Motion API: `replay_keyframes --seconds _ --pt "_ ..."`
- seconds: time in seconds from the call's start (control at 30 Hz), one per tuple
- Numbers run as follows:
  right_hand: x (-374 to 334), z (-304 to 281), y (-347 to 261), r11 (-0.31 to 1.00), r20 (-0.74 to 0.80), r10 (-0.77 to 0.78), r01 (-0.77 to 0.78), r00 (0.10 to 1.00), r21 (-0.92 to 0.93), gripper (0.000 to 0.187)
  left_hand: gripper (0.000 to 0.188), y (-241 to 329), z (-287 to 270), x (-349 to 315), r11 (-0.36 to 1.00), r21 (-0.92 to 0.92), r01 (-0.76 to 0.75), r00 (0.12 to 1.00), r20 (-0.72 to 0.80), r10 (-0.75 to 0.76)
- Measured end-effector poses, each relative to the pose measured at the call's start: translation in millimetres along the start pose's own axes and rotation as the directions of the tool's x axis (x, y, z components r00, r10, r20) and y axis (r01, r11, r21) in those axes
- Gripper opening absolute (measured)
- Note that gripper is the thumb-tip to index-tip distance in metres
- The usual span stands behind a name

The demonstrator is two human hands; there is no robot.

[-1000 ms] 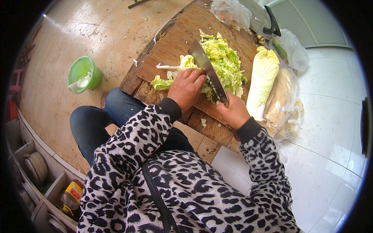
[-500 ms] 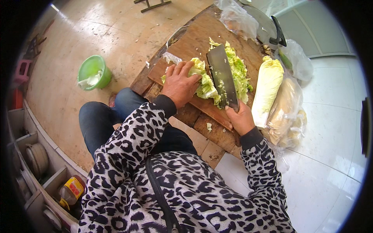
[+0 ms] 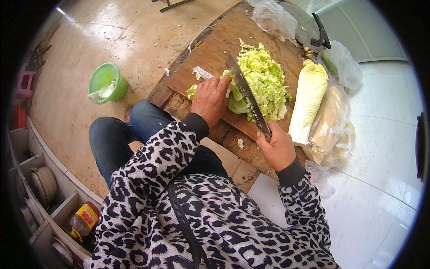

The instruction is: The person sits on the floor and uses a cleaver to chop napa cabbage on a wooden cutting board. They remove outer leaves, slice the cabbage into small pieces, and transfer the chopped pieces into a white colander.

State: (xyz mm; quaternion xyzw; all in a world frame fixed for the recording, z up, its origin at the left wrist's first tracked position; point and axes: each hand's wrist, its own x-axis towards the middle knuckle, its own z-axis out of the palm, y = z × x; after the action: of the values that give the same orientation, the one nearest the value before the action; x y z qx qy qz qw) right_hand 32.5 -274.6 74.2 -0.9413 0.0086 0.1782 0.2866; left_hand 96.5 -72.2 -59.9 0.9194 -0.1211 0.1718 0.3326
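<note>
My right hand [image 3: 277,145] is wrapped round the handle of a cleaver [image 3: 249,95]. Its broad dark blade, flecked with cabbage bits, points up and left across the board. Left of the blade, my left hand [image 3: 210,101] has its fingers curled over a bunch of napa cabbage leaves [image 3: 191,92], mostly hidden under the palm; the fingertips come close to the blade. Shredded cabbage [image 3: 264,74] lies heaped along the blade's right side. Everything rests on a wooden cutting board [image 3: 215,49]. To the right stands apart a long napa cabbage [image 3: 309,96], uncut as far as I see.
Bagged food [image 3: 330,119] lies right of the cabbage. Plastic bags [image 3: 275,20] and a glass lid with a black handle [image 3: 321,31] sit at the far end. A green bucket [image 3: 117,89] with white scraps stands on the floor at left, near shelves holding a bottle [image 3: 85,219].
The cleaver has turned from lying tilted flat to more edge-down and shifted slightly left. Cabbage from under the blade has joined the heap. My left hand's fingers have curled in more.
</note>
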Motion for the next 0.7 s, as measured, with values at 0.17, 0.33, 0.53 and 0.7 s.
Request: replay_keyframes --seconds 0.17,0.33,0.53,0.7 --pt "14.7 -2.8 8.6 0.992 0.066 -0.075 0.081 0.995 -0.094 0.029 0.041 -1.1 -1.9 -2.9 0.990 0.037 -0.139 0.990 -0.020 0.140" --pt "34.2 -8.0 7.4 0.987 0.127 -0.098 0.113 0.987 -0.113 0.030 0.054 6.2 -9.4 -10.5 0.989 -0.012 -0.144 0.987 0.070 0.145" --pt "55.9 12.2 7.2 0.997 0.115 -0.008 0.017 0.993 -0.077 0.033 0.052 3.5 -5.2 -12.4 0.984 0.046 -0.174 0.979 0.113 0.168" --pt "52.9 17.0 10.7 0.984 -0.026 0.103 -0.098 0.994 0.147 0.037 0.043 1.0 -0.9 -7.8 0.972 0.055 -0.230 0.973 0.036 0.228"
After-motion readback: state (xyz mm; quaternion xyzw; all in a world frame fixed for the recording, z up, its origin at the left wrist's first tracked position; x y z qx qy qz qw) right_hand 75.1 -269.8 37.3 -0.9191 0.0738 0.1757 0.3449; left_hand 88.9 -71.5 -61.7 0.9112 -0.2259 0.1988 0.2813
